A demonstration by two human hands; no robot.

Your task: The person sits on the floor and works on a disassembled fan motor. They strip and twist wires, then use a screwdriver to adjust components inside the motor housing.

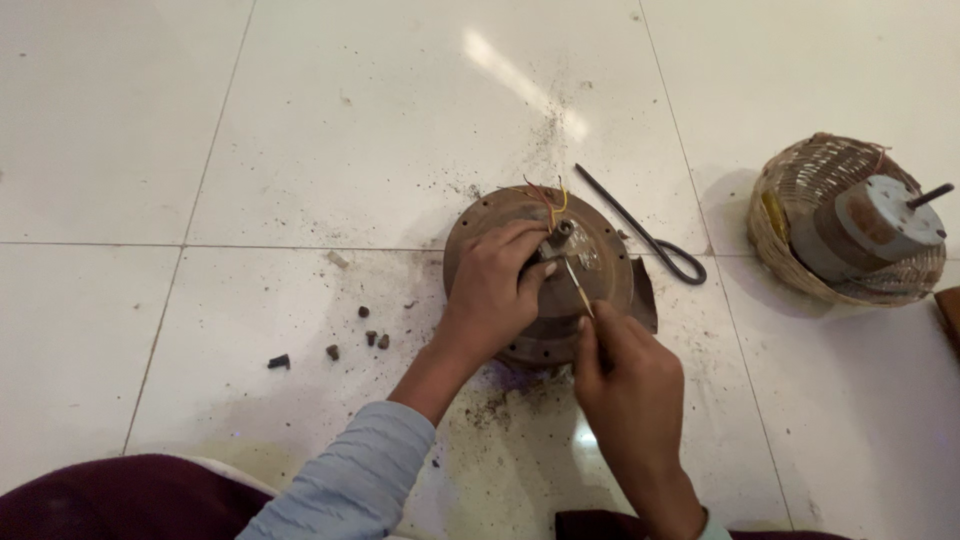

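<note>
Observed from the head camera: a round, rust-brown motor housing lay flat on the white tiled floor, directly in front of the seated person. The left hand was spread over the housing's left half, fingers curled around the raised centre hub; the hold looked meant to pin the disc down and keep it from turning. The right hand was clenched around the handle end of a thin screwdriver-like tool, thumb and fingers pinching it. The shaft ran up and left, its tip resting at or just beside the hub; exact contact could not be told. A low, slanted hold like that likely gave fine control at the tip. Thin red and yellow wires stuck up from the hub's far side, free of both hands. Several small dark pieces lay scattered on the floor left of the housing, well apart from it. A black looped cord or bent strip lay just right of the housing. Farther right stood a woven basket holding a grey cylindrical motor part with a protruding shaft. Dark grit and dust surrounded the housing.
</note>
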